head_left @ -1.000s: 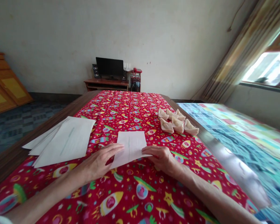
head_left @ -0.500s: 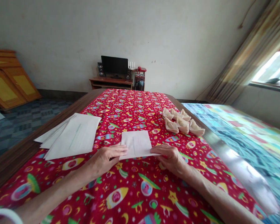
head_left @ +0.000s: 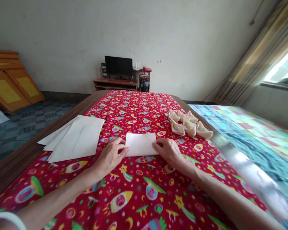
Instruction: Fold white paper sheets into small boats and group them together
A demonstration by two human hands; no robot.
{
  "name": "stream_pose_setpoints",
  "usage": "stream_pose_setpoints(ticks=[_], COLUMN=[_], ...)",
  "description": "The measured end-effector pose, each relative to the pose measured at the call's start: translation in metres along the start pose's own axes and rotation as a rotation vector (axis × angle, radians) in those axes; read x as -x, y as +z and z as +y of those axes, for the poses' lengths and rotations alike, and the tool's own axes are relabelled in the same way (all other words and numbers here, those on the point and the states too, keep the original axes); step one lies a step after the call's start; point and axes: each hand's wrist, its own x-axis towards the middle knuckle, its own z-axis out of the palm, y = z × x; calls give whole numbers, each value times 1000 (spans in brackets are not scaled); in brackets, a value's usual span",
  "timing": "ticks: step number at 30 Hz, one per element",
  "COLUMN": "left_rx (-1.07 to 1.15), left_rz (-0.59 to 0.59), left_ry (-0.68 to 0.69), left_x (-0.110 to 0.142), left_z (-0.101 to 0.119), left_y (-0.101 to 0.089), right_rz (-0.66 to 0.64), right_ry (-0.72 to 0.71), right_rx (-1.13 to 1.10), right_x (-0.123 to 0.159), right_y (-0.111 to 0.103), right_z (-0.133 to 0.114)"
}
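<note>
A white sheet of paper [head_left: 140, 143], folded to a short rectangle, lies on the red rocket-print tablecloth [head_left: 139, 191]. My left hand [head_left: 111, 156] pinches its left edge with curled fingers. My right hand [head_left: 168, 150] presses and pinches its right edge. Both forearms reach in from the bottom of the view.
A stack of flat white sheets [head_left: 74, 139] lies to the left. Several folded cream paper boats [head_left: 188, 123] sit at the right rear of the cloth. The table's wooden edge [head_left: 19, 159] runs along the left. A patterned bed [head_left: 254, 143] adjoins the right; a desk with a monitor [head_left: 118, 65] stands by the far wall.
The sheet's near half has been folded away from me, so the paper now looks about half as deep. Both hands moved forward with it to the new side edges.
</note>
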Motion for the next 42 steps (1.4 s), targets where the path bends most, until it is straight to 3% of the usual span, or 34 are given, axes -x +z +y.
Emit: stream_pose_setpoints(ticks=[11,15,18,21,23,30,42], left_rx=[-80,-63,-118,-173,-166,-145,-116], left_rz=[-106,-31,25,-130,-233,-351,-347], left_ry=[-59,-85,27,276,360,334,360], left_x=[-11,-17,-18,-13,-8,0,0], left_z=[-1,-7,2,21,32,36,34], left_y=[1,0,-3,-4,-2,9,10], right_rz=[0,-7,-1,8,10,7,-73], right_ry=[-4,-11,-9,-18,-22,1,16], right_rx=[91,102,106,106,110,101,100], right_x=[0,-2,-3,-3,-3,-5,-6], right_y=[2,2,3,3,4,7,0], right_z=[-1,0,0,1,1,3,-1])
